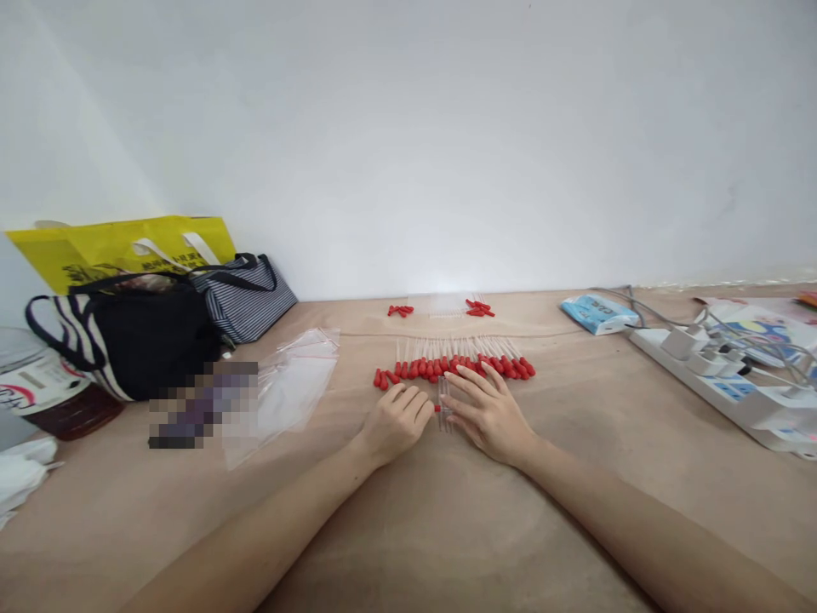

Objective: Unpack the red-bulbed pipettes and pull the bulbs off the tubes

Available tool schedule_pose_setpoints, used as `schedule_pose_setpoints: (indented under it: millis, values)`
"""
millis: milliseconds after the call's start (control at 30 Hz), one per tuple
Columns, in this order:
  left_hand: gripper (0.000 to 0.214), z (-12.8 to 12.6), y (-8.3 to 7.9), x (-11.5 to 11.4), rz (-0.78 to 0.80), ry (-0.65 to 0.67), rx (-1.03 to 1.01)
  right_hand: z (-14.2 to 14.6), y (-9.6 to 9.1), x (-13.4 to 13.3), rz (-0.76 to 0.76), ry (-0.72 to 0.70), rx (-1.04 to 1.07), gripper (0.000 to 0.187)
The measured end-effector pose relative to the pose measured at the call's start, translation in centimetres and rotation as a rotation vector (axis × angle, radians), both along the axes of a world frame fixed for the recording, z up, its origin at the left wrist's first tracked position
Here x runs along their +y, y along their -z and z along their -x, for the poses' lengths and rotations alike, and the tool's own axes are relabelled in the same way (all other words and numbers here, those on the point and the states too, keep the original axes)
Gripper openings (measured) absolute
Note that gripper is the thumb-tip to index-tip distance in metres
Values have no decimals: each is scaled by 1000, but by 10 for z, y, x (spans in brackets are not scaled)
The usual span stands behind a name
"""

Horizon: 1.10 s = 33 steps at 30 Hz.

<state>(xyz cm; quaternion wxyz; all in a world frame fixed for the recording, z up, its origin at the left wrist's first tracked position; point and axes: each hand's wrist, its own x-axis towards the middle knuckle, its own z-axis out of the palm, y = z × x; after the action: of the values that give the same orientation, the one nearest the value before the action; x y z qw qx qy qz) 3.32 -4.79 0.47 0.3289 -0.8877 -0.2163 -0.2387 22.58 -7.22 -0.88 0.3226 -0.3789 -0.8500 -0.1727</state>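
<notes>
My left hand (399, 421) is closed, its fingers curled together, with a small red rubber bulb (437, 409) showing at the fingertips. Beside it, my right hand (488, 413) lies with fingers spread over several thin clear tubes (445, 419). Just beyond both hands runs a row of droppers (440, 362), clear stems pointing to the wall and red bulbs towards me. A few loose red bulbs (383, 377) lie at the row's left end. My fingers partly cover the tubes and the row.
Farther back lie two small piles of red bulbs (401, 311) around a clear plastic bag (440, 305). To the left are zip bags (297, 383), a striped bag (248, 298), a black bag (140, 336) and a bottle (57, 392). A power strip (721, 387) and blue tissue pack (597, 313) sit right.
</notes>
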Motion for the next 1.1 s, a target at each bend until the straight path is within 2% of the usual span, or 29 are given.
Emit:
schedule_pose_setpoints:
  millis: [100, 200, 300, 467, 700, 867, 1100]
  values:
    - [19, 0, 1, 0, 37, 26, -30, 0, 2, 1, 23, -3, 21, 17]
    - [17, 0, 3, -1, 178, 42, -141, -1, 2, 1, 47, 4, 35, 16]
    - [27, 1, 5, -2, 336, 51, -232, -1, 2, 1, 45, -9, 49, 16]
    - [25, 2, 9, 0, 448, 90, -271, -1, 3, 1, 32, -65, 76, 16]
    - [24, 1, 7, 0, 475, 126, -262, 0, 2, 1, 27, -96, 92, 18]
    - [22, 1, 8, -2, 389, 170, -262, -1, 1, 1, 65, -106, 90, 19]
    - [18, 4, 10, -4, 333, 135, -224, -4, 0, -2, 76, -108, 77, 16]
